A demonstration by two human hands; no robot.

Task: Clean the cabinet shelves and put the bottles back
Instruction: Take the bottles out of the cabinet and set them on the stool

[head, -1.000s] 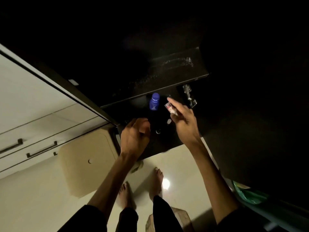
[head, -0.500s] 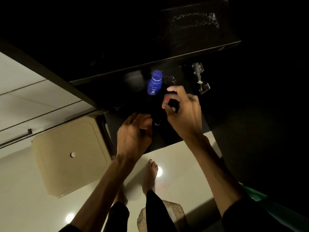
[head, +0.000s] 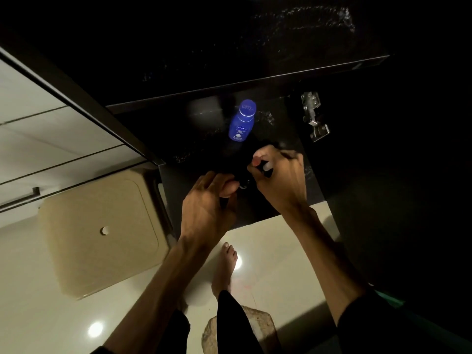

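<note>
Nearest the camera, dark trouser legs and a bare foot [head: 224,269] stand on a pale glossy floor [head: 270,251], with a rough brown stone-like lump [head: 258,325] beside the leg. To the left a beige square lid [head: 102,231] with a small knob lies low against pale drawers [head: 51,139].

Both forearms reach up and forward to a dark shelf [head: 255,200] of the cabinet. The left hand [head: 207,203] has its fingers curled in over the shelf's front part; something small and dark lies by its fingertips, but the gloom hides whether the hand grips it. The right hand [head: 281,177], just beside and slightly farther in, has its fingers curled round a small object [head: 265,166] with a pale end and a reddish spot; it is too dim to say what it is.

Beyond the hands, a blue bottle [head: 242,122] with a round cap stands upright on the same shelf, apart from both hands and near its back. Right of it a metal hinge [head: 313,116] is fixed to the cabinet side. Above, the edge of a higher shelf [head: 255,83] crosses the view, its top faintly streaked; the rest of the cabinet is lost in darkness
</note>
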